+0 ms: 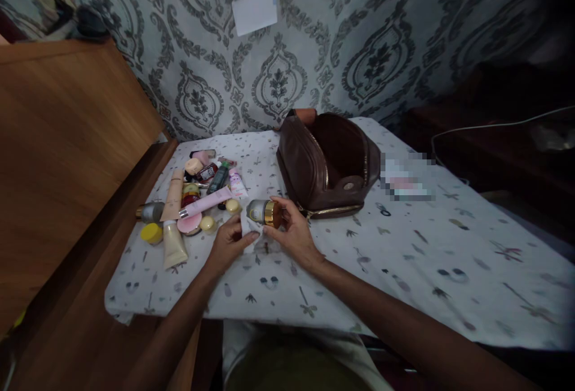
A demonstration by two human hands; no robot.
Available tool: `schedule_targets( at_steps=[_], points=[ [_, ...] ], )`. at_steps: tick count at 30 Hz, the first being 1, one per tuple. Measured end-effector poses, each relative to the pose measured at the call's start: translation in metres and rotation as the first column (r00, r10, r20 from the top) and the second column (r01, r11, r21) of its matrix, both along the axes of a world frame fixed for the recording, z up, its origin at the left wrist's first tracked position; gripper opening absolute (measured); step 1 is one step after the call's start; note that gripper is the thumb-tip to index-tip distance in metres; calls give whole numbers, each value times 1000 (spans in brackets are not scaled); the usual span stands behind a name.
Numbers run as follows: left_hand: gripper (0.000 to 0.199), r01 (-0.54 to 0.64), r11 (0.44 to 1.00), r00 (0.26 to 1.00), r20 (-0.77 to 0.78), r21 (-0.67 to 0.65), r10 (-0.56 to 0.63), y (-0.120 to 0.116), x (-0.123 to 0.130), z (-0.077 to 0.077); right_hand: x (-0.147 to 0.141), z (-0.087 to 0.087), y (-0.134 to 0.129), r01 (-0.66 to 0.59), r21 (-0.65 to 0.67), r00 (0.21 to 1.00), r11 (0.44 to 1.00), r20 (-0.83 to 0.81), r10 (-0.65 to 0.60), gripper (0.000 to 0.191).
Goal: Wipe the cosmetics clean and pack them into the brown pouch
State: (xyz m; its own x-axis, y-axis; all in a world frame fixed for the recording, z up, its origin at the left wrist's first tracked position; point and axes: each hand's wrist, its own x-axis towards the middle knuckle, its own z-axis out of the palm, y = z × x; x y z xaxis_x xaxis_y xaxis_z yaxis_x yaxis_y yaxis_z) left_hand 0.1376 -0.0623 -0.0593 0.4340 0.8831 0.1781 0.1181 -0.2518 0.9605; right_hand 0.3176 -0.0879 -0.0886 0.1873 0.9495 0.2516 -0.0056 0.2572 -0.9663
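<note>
Grey wallpaper [279, 76] rises behind the jar [257, 212] and tablecloth [395, 253].

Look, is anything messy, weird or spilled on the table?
No spill shows. The cosmetics lie in a jumbled heap and the brown bag gapes open. Oddest is the blocky, pixelated patch beside it, hiding what's there.

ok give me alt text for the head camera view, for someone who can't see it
The left hand holds a white tissue or cloth against a gold-capped bottle in the right hand, over a patterned table. Cosmetics lie to the left, and an open brown bag stands behind to the right.
</note>
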Motion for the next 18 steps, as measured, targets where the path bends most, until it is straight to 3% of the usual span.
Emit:
schedule_targets(
  at_steps=[2,4,7,9,13,18],
  points=[
    [27,-74,997,997,11,16,74,0,1,-2,0,1,-1,-14,-12,1000,1000,13,14,66],
    [42,-89,995,994,64,-51,92,0,0,-5,-1,2,-2,-35,-23,999,999,12,35,69],
    [74,19,991,988,153,-131,1,-1,0,-8,-1,2,-3,-48,-56,999,997,-15,47,80],
    [82,82,988,984,167,-132,-59,-1,0,-9,-1,3,-3,-57,-71,998,996,-36,54,87],
    [73,68,986,983,181,-155,-39,2,-3,-13,-1,8,-3,-179,-40,982,983,-73,176,68],
    [57,-99,950,979,142,-296,146,6,-4,-15,-6,15,-4,-350,-42,903,936,-281,325,64]
  ],
)
